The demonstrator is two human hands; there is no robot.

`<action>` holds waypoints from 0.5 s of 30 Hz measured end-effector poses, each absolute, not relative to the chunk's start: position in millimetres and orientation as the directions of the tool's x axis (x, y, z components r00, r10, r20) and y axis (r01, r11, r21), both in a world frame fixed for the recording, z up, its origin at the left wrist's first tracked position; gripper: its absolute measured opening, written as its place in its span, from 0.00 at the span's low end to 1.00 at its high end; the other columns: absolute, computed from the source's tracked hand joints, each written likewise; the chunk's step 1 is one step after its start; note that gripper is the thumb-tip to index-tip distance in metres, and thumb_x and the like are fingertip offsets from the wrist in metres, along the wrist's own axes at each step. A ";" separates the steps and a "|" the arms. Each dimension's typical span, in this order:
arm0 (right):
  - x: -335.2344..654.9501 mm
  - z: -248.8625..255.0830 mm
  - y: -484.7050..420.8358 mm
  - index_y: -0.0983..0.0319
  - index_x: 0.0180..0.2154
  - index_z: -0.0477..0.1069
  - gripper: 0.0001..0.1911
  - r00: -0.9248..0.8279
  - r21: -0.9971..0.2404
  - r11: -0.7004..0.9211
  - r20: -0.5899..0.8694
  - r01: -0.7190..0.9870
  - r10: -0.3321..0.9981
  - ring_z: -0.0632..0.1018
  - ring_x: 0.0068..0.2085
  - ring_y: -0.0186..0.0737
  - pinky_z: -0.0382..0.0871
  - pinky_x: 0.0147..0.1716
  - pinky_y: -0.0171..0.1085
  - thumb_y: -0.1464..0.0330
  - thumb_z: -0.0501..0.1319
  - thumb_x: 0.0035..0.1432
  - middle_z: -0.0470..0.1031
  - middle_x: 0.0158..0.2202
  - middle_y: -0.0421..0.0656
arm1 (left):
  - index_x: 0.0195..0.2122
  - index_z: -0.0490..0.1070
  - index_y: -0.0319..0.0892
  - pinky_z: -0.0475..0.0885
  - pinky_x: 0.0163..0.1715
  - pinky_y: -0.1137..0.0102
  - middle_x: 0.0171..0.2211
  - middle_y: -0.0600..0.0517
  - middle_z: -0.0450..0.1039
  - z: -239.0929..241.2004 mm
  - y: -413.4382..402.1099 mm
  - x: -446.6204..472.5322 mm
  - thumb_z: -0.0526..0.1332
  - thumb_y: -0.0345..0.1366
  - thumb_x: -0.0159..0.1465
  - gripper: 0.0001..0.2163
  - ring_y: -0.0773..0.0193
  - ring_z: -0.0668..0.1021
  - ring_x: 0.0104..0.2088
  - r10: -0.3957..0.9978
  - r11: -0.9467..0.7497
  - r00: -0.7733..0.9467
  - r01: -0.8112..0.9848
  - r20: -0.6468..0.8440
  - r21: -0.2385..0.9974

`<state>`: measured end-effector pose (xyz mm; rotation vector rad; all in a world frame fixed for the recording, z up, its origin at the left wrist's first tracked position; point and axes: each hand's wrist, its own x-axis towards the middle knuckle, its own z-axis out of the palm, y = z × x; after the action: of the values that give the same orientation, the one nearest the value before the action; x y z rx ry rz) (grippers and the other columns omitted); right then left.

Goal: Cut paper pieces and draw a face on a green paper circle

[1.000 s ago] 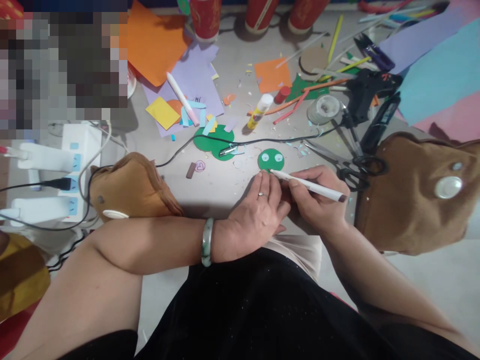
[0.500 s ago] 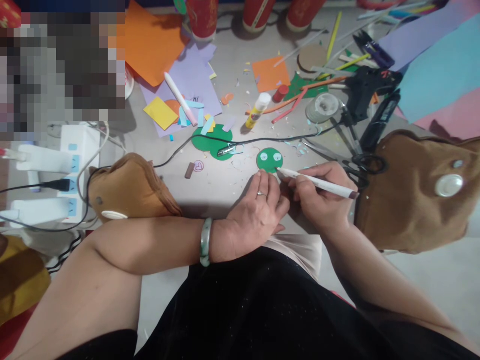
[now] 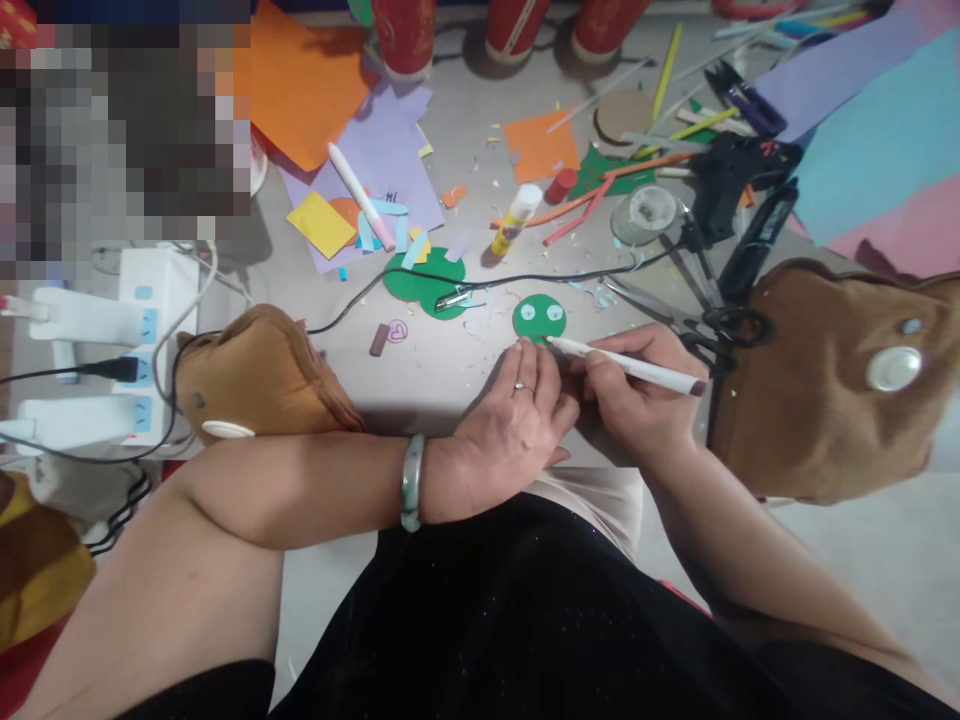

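My right hand (image 3: 641, 395) is closed round a white marker pen (image 3: 645, 370) with a dark end. The pen's tip rests at the lower edge of a round green paper face (image 3: 540, 318), which has two white paper eyes. Beside it, my left hand (image 3: 517, 415) lies open and flat, its fingertips on the lower part of that green face. A ring and a jade bangle show on the left arm. Further left lies a larger lobed green paper piece (image 3: 427, 275) with a thin black cable across it. A brown marker cap (image 3: 379, 340) sits near a small heart drawing.
Scissors (image 3: 720, 315), a tape roll (image 3: 645, 215), a black glue gun (image 3: 739, 180) and a glue stick (image 3: 516, 220) lie around the table. Brown cloth pouches (image 3: 840, 390) flank both arms. A power strip (image 3: 150, 345) stands left; red cups (image 3: 405, 40) are at the back.
The pen tip has shifted slightly left along the bottom of the green face, and my right hand has moved with it. My left hand stays nearly still.
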<state>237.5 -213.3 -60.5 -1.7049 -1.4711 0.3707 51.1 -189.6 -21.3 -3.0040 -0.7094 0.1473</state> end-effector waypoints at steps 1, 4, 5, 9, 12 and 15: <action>237.8 -61.6 -213.4 0.54 0.35 0.76 0.03 0.294 -0.737 0.026 0.302 0.675 0.907 0.80 0.25 0.42 0.73 0.25 0.42 0.66 0.67 0.63 0.82 0.27 0.38 | 0.69 0.70 0.28 0.65 0.72 0.44 0.70 0.24 0.70 -20.7 -189.1 51.1 0.59 0.55 0.76 0.34 0.35 0.76 0.70 0.448 -0.894 0.890 0.443 -0.083 -0.070; 239.0 -63.6 -213.8 0.54 0.34 0.75 0.03 0.323 -0.730 0.003 0.307 0.683 0.895 0.80 0.24 0.42 0.73 0.26 0.42 0.66 0.67 0.62 0.81 0.25 0.38 | 0.68 0.71 0.27 0.66 0.72 0.46 0.70 0.23 0.70 -19.1 -187.9 51.1 0.59 0.55 0.76 0.34 0.35 0.76 0.70 0.444 -0.896 0.892 0.440 -0.089 -0.054; 239.3 -63.7 -213.9 0.54 0.34 0.75 0.03 0.324 -0.730 -0.003 0.301 0.684 0.897 0.80 0.24 0.42 0.73 0.26 0.42 0.66 0.67 0.63 0.81 0.25 0.38 | 0.68 0.71 0.27 0.65 0.72 0.46 0.70 0.23 0.70 -18.8 -187.7 51.2 0.59 0.55 0.76 0.33 0.35 0.76 0.69 0.441 -0.898 0.893 0.438 -0.092 -0.046; 240.0 -62.2 -213.3 0.54 0.35 0.76 0.03 0.295 -0.736 0.012 0.287 0.677 0.912 0.79 0.24 0.39 0.73 0.26 0.40 0.66 0.67 0.63 0.83 0.27 0.38 | 0.69 0.70 0.27 0.65 0.72 0.45 0.70 0.23 0.70 -18.9 -188.1 51.6 0.59 0.55 0.76 0.34 0.35 0.76 0.70 0.440 -0.898 0.893 0.437 -0.097 -0.050; 239.2 -59.4 -212.2 0.54 0.37 0.78 0.02 0.209 -0.726 0.073 0.290 0.684 0.934 0.80 0.25 0.39 0.73 0.26 0.40 0.64 0.67 0.64 0.83 0.29 0.37 | 0.71 0.69 0.27 0.66 0.72 0.46 0.70 0.23 0.70 -19.3 -188.8 51.8 0.58 0.56 0.76 0.36 0.33 0.75 0.70 0.447 -0.894 0.890 0.441 -0.086 -0.083; 237.9 -57.2 -212.2 0.53 0.37 0.79 0.02 0.168 -0.725 0.089 0.274 0.683 0.947 0.81 0.28 0.41 0.75 0.28 0.41 0.64 0.67 0.65 0.84 0.31 0.39 | 0.72 0.68 0.27 0.65 0.72 0.46 0.70 0.23 0.69 -19.0 -188.6 51.8 0.58 0.56 0.76 0.36 0.33 0.75 0.70 0.443 -0.897 0.891 0.437 -0.100 -0.072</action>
<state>237.9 -212.2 -57.2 -1.6579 -1.5791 0.4236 51.8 -188.6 -19.0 -3.0084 -0.7001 0.1766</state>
